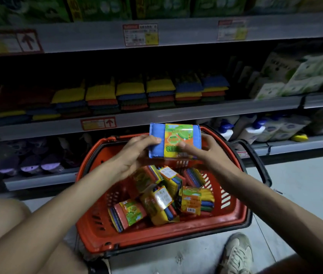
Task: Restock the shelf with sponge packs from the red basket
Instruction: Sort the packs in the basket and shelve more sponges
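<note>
Basket [156,241], bottles [253,131], shelf stacks [131,93] around pack [174,139]

Above the red basket [156,240], the print on the shelf price tags [140,34] is too blurred to read. Higher still, the green boxes [101,6] are cut off by the top edge. The sponge pack [174,139] over the basket's far rim is smeared along its lower edge and hides part of that rim. The fingers of the left hand [135,153] and the blurred right hand [208,153] disappear behind it. Left of the basket, dim purple goods [30,165] cannot be identified. On the basket's near side, a shoe [235,254] is cropped by the bottom edge.
</note>
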`<state>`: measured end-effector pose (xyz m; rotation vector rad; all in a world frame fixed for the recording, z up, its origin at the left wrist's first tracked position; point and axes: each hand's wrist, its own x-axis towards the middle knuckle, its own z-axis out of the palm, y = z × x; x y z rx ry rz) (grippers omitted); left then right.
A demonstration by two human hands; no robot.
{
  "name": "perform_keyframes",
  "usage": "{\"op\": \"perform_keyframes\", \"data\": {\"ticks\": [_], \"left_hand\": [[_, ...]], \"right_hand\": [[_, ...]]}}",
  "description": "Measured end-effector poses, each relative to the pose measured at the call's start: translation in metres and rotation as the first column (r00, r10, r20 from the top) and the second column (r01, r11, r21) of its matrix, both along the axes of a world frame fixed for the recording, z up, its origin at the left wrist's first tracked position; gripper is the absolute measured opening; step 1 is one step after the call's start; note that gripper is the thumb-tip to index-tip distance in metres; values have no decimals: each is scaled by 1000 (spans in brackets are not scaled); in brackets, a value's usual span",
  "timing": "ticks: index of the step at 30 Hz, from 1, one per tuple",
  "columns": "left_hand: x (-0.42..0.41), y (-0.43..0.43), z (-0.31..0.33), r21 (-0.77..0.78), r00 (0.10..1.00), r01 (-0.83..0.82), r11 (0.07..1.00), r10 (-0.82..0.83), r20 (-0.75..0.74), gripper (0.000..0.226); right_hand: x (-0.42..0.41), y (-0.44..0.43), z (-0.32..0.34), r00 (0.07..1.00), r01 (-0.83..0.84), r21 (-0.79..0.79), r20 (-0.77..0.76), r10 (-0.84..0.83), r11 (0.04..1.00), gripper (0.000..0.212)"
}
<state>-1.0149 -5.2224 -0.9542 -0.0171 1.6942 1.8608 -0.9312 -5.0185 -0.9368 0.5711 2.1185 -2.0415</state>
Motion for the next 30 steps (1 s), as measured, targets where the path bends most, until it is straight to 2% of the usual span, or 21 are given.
{"op": "perform_keyframes", "data": {"ticks": [2, 4, 6, 10, 14, 21, 25, 30], "left_hand": [[4, 7, -1, 19, 998, 68, 998, -68, -7, 53], [6, 12, -1, 41, 994, 110, 993, -109, -16, 70], [4, 15, 0, 28, 994, 105, 994, -104, -37, 77], [0, 23, 5, 5, 993, 100, 995, -100, -66, 77], [-1, 32, 8, 6, 989, 126, 992, -125, -84, 73], [-1, 49, 11, -5, 988, 131, 991, -131, -77, 71], [1, 59, 11, 25, 989, 137, 990, -135, -60, 72], [7, 75, 17, 111, 986, 157, 981, -150, -74, 61]], "right_hand": [[-3, 1, 0, 999, 18, -176, -30, -23, 984, 64], [-4, 4, -4, 996, 35, -240, -67, -52, 970, 67], [-3, 9, -5, 993, 46, -257, -93, -73, 965, 71], [-2, 21, 5, 990, 41, -282, -117, -77, 958, 75], [-2, 32, 10, 991, 56, -349, -92, -94, 935, 70], [-1, 48, 11, 986, 91, -317, -104, -130, 944, 72], [2, 55, 13, 984, 103, -321, -106, -143, 942, 67], [6, 66, 20, 958, 199, -295, -141, -248, 935, 69]]}}
